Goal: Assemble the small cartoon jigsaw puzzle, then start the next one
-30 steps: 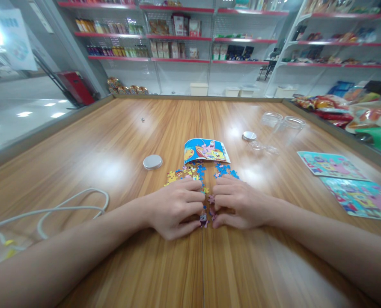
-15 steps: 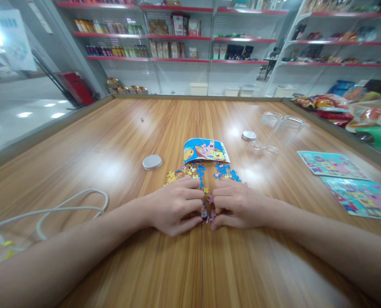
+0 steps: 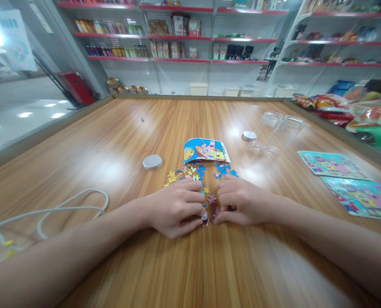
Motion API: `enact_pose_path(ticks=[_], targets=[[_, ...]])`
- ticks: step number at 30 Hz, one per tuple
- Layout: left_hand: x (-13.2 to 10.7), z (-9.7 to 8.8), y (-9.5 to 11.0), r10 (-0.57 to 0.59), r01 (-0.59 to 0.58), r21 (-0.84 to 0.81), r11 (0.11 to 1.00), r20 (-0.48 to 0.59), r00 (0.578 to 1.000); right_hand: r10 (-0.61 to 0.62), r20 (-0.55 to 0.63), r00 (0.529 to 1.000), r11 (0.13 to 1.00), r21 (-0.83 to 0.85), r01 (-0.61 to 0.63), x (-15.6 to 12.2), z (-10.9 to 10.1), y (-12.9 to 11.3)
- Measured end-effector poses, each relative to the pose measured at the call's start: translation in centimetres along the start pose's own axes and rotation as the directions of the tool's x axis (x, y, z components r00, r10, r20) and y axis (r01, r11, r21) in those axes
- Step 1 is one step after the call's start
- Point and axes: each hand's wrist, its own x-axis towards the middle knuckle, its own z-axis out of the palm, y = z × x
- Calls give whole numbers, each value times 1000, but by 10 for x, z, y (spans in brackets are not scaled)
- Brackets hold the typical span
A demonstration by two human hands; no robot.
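Note:
Loose jigsaw puzzle pieces (image 3: 171,176) in yellow, blue and pink lie spread on the table between and beyond my hands. My left hand (image 3: 179,207) is curled on the tabletop, thumb and fingertips closed at a pale-and-purple puzzle piece (image 3: 204,216). Facing it, my right hand (image 3: 242,200) has its fingers bent, with the thumb and forefinger at a pinkish puzzle piece (image 3: 216,211). A separate pink piece (image 3: 211,199) lies in the gap between the hands. Behind the pieces stands a curved cartoon picture card (image 3: 206,149). Some pieces are hidden under my fingers.
A silver lid (image 3: 152,161) lies left of the card, another lid (image 3: 249,135) to the right near clear jars (image 3: 287,128). Two cartoon picture sheets (image 3: 334,164) rest at right. A white cable (image 3: 71,208) loops at left. Snack bags (image 3: 325,107) sit beyond the right edge.
My right hand has shifted slightly right and away from me, widening the gap and showing more of the pink piece. My left hand has stayed almost still.

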Motion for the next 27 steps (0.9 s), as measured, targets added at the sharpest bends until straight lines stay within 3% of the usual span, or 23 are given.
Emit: enact_pose_path(ticks=[7,11,16,17,19,20,21,22,24,26,27], targets=[[2,-1,1,39,-40,-29,999,-8,999,66,-5,998,991,-119,-66,-3,-1,7],[2,0,0,42,-42,9,999,-13,999,42,-112,993,948,-310,-75,-3,4,12],[2,-1,3,62,-61,43,997,-18,998,-48,-301,953,944,-326,-55,-1,7,13],[1,-1,4,59,-57,44,997,-51,997,-54,-332,942,949,-310,-55,-2,7,13],[-2,-1,3,-3,7,14,1000,-242,970,-5,-411,912,967,-233,-100,-3,7,14],[-4,-1,1,-79,73,-32,997,-397,914,78,-478,875,976,-142,-165,-5,6,15],[-7,0,-4,-185,153,-103,983,-571,800,198,-555,808,968,-18,-249,-6,6,17],[-10,0,-10,-305,246,-188,951,-703,642,329,-621,712,937,121,-328,-8,5,22],[-18,0,-27,-523,399,-385,832,-785,332,545,-688,479,831,366,-420,-10,3,35],[-24,1,-48,-636,416,-565,713,-770,44,613,-707,354,777,458,-432,-12,1,52],[-27,2,-58,-677,396,-644,654,-732,-74,643,-701,308,753,504,-424,-13,1,61]])
